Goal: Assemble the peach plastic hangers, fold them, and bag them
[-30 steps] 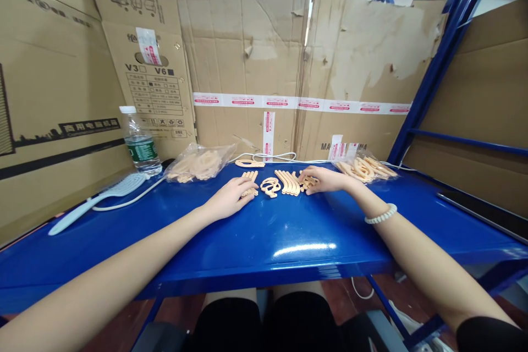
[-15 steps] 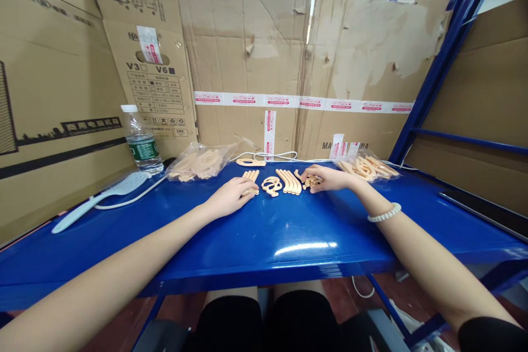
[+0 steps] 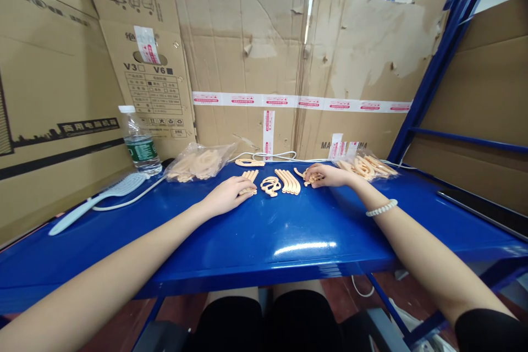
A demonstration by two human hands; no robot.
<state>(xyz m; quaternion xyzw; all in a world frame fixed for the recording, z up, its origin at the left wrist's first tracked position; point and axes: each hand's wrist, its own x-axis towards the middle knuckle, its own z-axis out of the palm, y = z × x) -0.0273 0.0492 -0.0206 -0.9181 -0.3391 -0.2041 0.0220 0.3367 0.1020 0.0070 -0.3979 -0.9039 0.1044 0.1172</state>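
My left hand (image 3: 226, 195) curves over the near end of a row of straight peach-coloured strips (image 3: 249, 175), its fingers closed against them. On the right, the fingers of my right hand (image 3: 330, 176) are bent in on a small heap of peach-coloured pieces (image 3: 312, 177), partly hidden under them. Between my hands lie several curved strips (image 3: 288, 181) side by side and a cluster of ring-like, curled pieces (image 3: 270, 186). Behind these is a flat, elongated loop piece (image 3: 249, 163).
Clear plastic bags of similar pieces sit at back left (image 3: 200, 164) and back right (image 3: 365, 166). A water bottle (image 3: 142, 148) and light-blue hairbrush (image 3: 101, 201) are at left. A dark flat device (image 3: 482, 210) lies at right. Cardboard (image 3: 243, 60) walls the blue table (image 3: 247, 242).
The view has shifted very slightly. My right hand's fingers have moved a little over the small heap; my left hand stays on the straight strips.
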